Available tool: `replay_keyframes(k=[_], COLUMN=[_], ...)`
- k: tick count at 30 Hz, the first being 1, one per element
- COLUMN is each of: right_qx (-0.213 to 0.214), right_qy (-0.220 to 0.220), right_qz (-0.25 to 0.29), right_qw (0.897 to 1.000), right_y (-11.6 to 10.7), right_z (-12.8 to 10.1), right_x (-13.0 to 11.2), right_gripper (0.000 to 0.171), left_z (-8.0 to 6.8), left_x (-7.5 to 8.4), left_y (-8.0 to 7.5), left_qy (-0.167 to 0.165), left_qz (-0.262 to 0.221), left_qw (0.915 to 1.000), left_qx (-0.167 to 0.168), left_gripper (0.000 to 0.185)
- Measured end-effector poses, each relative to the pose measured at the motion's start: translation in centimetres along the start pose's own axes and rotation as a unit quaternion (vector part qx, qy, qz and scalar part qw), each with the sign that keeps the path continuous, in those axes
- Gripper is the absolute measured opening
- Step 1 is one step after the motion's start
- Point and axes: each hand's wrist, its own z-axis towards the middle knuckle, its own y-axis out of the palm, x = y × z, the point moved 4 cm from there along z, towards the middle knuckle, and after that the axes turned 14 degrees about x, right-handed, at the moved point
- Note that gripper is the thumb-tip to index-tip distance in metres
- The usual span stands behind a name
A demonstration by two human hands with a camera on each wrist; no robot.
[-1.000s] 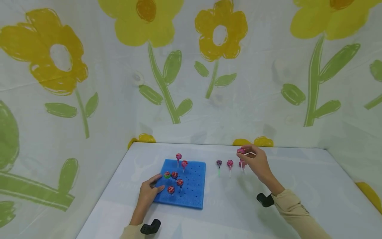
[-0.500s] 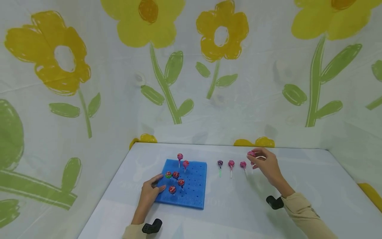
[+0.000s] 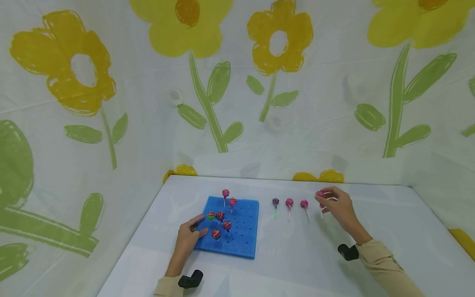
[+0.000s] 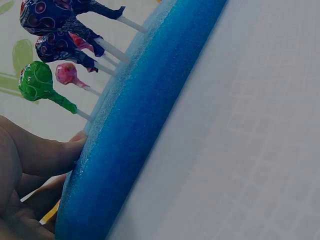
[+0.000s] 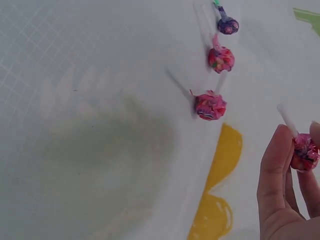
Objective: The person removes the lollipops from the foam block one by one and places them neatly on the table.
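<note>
In the head view, my left hand (image 3: 188,238) grips the left edge of a blue foam board (image 3: 241,243) dotted with small holes. Several wrapped lollipops stand upright in that board, among them one with a green wrapper (image 4: 36,81) beside my left hand. My right hand (image 3: 340,208) pinches a pink-wrapped lollipop (image 5: 305,152) by its head, fingers partly covering it; its white stick shows in both views. Left of this hand, a row on the table holds a purple lollipop (image 3: 275,201), a pink lollipop (image 3: 289,202) and another pink lollipop (image 3: 304,203).
The white table (image 3: 289,268) ends at a back wall of white cloth (image 3: 319,136) printed with yellow flowers. Between the foam board and the lollipop row lies a strip of bare tabletop. A black wrist camera (image 3: 348,252) sits on my right forearm.
My right hand has moved rightward with its pink lollipop, away from the third lollipop in the row, which now shows fully. My left hand stays on the board.
</note>
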Motion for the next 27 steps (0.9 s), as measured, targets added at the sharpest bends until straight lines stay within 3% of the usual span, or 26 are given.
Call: replay_keyframes(k=[4, 10, 15, 27], right_qx=[-0.014, -0.01, -0.021, -0.041], right_qy=[0.018, 0.036, 0.047, 0.07], right_qz=[0.004, -0.031, -0.03, -0.087], right_qw=[1.0, 0.999, 0.998, 0.993], right_y=[-0.5, -0.3, 0.1, 0.9], right_z=[-0.8, -0.4, -0.2, -0.1], right_x=[-1.5, -0.1, 0.4, 1.8], right_gripper=[0.057, 0.059, 0.053, 0.041], left_z=[0.0, 0.0, -0.1, -0.2], left_x=[0.0, 0.0, 0.0, 0.1], left_y=[0.0, 0.0, 0.1, -0.1], left_qy=[-0.001, 0.003, 0.001, 0.009], left_qz=[0.001, -0.002, -0.001, -0.001], left_qw=[1.0, 1.0, 1.0, 0.9999], left_qx=[0.001, 0.003, 0.003, 0.005], left_gripper=[0.046, 0.046, 0.045, 0.044])
